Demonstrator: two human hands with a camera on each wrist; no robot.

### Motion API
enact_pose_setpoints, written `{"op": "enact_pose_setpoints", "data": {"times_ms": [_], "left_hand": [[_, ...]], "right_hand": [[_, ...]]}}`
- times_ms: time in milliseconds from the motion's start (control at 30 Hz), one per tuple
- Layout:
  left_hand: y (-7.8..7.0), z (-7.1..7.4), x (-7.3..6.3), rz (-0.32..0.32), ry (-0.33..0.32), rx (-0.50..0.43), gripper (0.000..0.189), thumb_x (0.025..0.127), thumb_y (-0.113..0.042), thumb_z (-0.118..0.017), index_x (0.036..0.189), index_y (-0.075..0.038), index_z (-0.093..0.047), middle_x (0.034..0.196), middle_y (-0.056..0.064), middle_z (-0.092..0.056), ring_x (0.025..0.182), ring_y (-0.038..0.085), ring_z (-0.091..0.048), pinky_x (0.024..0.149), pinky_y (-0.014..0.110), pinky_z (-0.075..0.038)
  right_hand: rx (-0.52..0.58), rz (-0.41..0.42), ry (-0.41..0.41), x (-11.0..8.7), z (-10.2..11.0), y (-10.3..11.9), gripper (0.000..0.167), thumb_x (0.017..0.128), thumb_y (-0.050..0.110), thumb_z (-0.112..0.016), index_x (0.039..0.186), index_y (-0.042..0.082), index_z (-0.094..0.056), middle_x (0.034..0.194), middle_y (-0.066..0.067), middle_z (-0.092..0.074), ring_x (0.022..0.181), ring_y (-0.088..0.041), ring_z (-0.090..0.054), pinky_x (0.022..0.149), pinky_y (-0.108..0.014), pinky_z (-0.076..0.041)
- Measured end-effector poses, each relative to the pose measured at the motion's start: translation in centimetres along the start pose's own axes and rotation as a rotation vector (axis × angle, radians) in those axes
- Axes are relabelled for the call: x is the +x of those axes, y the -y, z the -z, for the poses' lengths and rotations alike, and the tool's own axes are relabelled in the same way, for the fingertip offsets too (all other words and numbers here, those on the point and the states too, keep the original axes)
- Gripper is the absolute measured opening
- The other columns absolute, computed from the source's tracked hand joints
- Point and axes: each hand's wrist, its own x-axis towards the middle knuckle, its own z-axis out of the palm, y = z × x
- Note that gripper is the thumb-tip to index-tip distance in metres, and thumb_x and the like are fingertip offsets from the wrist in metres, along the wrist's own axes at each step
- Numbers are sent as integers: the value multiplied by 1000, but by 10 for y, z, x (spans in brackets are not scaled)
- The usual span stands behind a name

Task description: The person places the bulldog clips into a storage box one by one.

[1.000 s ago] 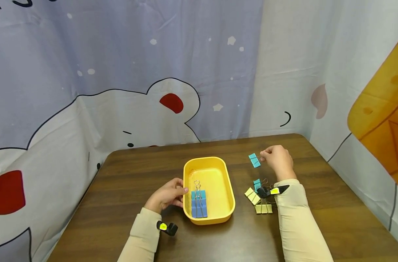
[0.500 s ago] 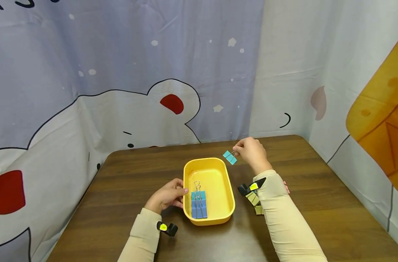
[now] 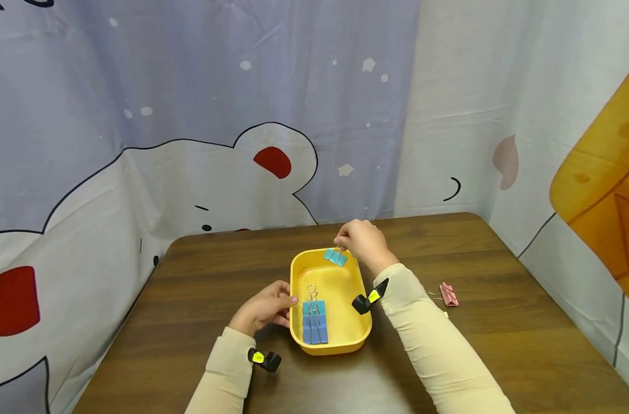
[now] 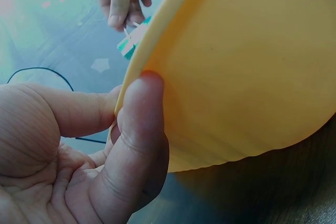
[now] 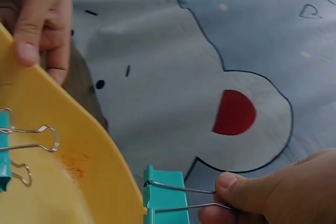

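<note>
My left hand [image 3: 265, 307] pinches the left rim of a yellow plastic tray [image 3: 348, 310], thumb inside and fingers outside, as the left wrist view shows. By its wire handles, my right hand [image 3: 366, 244] holds a teal binder clip [image 3: 335, 257] over the tray's far end. In the right wrist view that clip [image 5: 167, 195] is seen beside the tray wall, between thumb and fingers only at the handles. Inside the tray at the lower left lies a row of binder clips, a teal one [image 3: 318, 307] behind blue ones [image 3: 315, 330].
A pink binder clip [image 3: 449, 294] lies on the brown wooden table [image 3: 231, 259] to the right. A bit of a pale yellow clip [image 3: 446, 314] peeks out beside the right sleeve, which hides the area beneath it. A patterned curtain [image 3: 345, 115] hangs behind the table.
My right hand has carried the teal binder clip leftward from the right of the table to above the tray. Its forearm now covers most of the loose clips. The left hand stays put.
</note>
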Motion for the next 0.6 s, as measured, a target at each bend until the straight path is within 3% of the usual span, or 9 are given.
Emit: {"op": "enact_pose_setpoints", "data": {"times_ms": [333,600], "left_hand": [[-1,0,0,5,5,-7,34,103,-6,-54,128,7,-36,90,16,-62,65,17,-61,57,30,-61],[-1,0,0,10,4,-7,33,104,-7,-53,129,6,-36,92,17,-64,65,17,-61,56,29,-61]], "right_hand": [[-4,140,109,5,-36,11,14,95,29,-71,88,19,-77,71,11,-67,66,-7,-60,67,-31,-53],[-13,239,207,7,-51,15,15,95,26,-71,87,16,-77,75,7,-70,65,-7,-59,64,-30,-52]]}}
